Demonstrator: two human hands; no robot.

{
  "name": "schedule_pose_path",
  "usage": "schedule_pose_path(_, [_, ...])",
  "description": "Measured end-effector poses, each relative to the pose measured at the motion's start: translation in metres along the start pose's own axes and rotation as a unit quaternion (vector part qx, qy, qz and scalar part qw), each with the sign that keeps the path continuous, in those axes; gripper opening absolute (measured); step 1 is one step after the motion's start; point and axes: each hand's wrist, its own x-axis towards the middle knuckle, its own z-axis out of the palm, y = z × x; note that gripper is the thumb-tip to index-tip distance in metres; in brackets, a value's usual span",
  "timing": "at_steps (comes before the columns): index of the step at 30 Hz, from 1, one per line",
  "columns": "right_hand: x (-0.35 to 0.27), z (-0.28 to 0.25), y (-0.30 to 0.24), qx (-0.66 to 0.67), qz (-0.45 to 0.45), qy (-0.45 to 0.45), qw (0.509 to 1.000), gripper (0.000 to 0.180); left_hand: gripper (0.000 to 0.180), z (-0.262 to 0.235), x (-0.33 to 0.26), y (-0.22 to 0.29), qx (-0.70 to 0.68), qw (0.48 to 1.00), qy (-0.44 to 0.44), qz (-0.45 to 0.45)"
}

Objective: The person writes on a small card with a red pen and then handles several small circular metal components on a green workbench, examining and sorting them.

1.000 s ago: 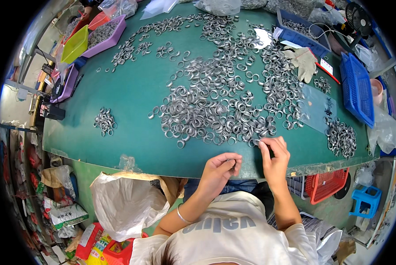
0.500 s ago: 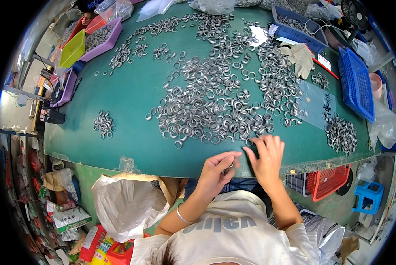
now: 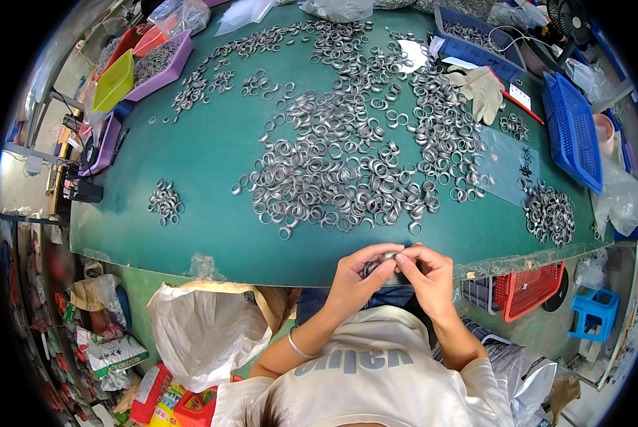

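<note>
Both my hands meet at the near edge of the green table [image 3: 212, 153]. My left hand [image 3: 358, 274] pinches a small stack of grey metal rings [image 3: 377, 262] between thumb and fingers. My right hand [image 3: 429, 277] touches the same rings from the right with its fingertips. Just beyond the hands a big heap of loose metal rings [image 3: 347, 178] covers the middle of the table.
A small ring pile [image 3: 165, 201] lies at the left and another [image 3: 549, 212] at the right. A work glove [image 3: 481, 89], blue baskets [image 3: 573, 128] and purple and yellow trays [image 3: 141, 67] line the far side. A white bag [image 3: 205, 334] hangs below the edge, left of my lap.
My hands have drawn back from the edge of the ring heap toward my body and come together, now holding a few rings between them.
</note>
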Motion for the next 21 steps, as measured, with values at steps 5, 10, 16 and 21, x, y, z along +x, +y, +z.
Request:
schedule_pose_path(5, [0.001, -0.001, 0.001, 0.082, 0.026, 0.003, 0.996, 0.011, 0.036, -0.005, 0.002, -0.002, -0.065, 0.996, -0.047, -0.036])
schedule_pose_path(10, [0.000, -0.002, -0.001, 0.053, -0.017, 0.022, 0.998, 0.006, 0.034, 0.000, 0.002, 0.005, -0.062, 0.997, -0.035, -0.039])
schedule_pose_path(16, [0.007, 0.000, -0.013, -0.295, -0.371, 0.043, 0.880, 0.013, 0.034, -0.008, 0.005, -0.006, -0.206, 0.967, -0.071, -0.129])
schedule_pose_path(21, [0.009, -0.010, -0.008, -0.331, -0.386, 0.024, 0.861, 0.019, 0.035, -0.003, 0.006, 0.000, -0.258, 0.952, -0.071, -0.150])
